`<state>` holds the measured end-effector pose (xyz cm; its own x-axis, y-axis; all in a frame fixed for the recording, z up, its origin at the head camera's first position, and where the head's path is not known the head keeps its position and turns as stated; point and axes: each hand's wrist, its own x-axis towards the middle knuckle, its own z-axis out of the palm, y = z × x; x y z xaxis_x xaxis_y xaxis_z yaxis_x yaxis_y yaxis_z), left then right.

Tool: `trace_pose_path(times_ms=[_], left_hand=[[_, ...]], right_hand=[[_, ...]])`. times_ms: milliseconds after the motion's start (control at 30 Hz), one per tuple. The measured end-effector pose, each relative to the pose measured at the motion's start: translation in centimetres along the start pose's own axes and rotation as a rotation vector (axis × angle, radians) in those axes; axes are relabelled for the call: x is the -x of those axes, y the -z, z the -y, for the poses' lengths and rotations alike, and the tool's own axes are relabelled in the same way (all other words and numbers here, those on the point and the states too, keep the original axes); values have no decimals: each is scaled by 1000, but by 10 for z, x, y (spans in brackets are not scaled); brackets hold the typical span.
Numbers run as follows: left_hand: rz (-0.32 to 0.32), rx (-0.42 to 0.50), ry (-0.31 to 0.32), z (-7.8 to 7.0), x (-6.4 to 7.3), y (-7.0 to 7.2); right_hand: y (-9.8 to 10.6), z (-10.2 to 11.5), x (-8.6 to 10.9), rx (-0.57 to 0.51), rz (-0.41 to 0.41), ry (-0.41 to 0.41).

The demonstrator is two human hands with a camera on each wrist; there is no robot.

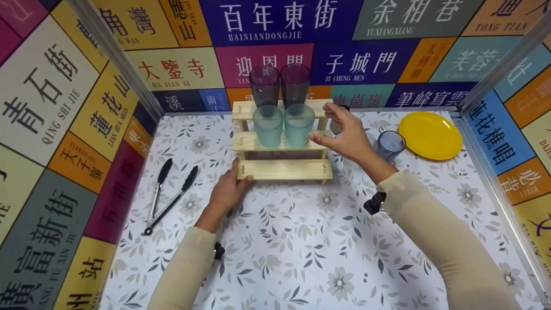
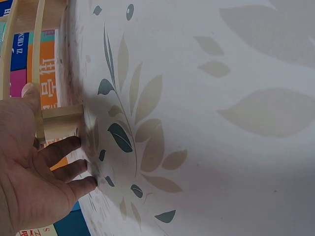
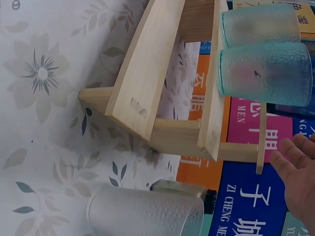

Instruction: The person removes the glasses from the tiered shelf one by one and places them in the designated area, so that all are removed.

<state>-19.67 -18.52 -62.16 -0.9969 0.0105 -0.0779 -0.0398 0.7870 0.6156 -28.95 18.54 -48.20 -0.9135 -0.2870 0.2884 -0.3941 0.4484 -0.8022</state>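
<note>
A three-step wooden stand (image 1: 284, 170) is on the table. My left hand (image 1: 228, 189) grips the left end of its lowest step; in the left wrist view its thumb (image 2: 30, 96) lies over the board's edge. Two teal frosted cups, a left one (image 1: 267, 127) and a right one (image 1: 299, 125), are upright on the middle step. Behind them, two purple cups (image 1: 264, 86) are on the top step. Just right of the right teal cup, my right hand (image 1: 348, 133) has its fingers spread and holds nothing. The right wrist view shows its fingers (image 3: 295, 157) apart from the cups.
Right of the stand are a blue-grey cup (image 1: 391, 146) and a yellow plate (image 1: 430, 135). A bottle with a black cap (image 3: 184, 189) is beside the stand, partly hidden by my right hand in the head view. Black-tipped tongs (image 1: 165, 200) lie at left. Sign-covered walls (image 1: 275, 21) enclose the table.
</note>
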Motion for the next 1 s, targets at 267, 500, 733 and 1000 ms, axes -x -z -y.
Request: trace_pose_path(times_ms=[267, 500, 733, 1000], left_hand=[[-6, 12, -1, 1, 0, -1], [6, 8, 13, -1, 1, 1], [12, 11, 24, -1, 0, 0], [22, 19, 28, -1, 0, 1]], right_hand=[[-17, 3, -7, 22, 33, -25], [-27, 5, -14, -2, 29, -63], [-36, 6, -16, 11, 24, -106], [-47, 11, -23, 49, -9, -113]])
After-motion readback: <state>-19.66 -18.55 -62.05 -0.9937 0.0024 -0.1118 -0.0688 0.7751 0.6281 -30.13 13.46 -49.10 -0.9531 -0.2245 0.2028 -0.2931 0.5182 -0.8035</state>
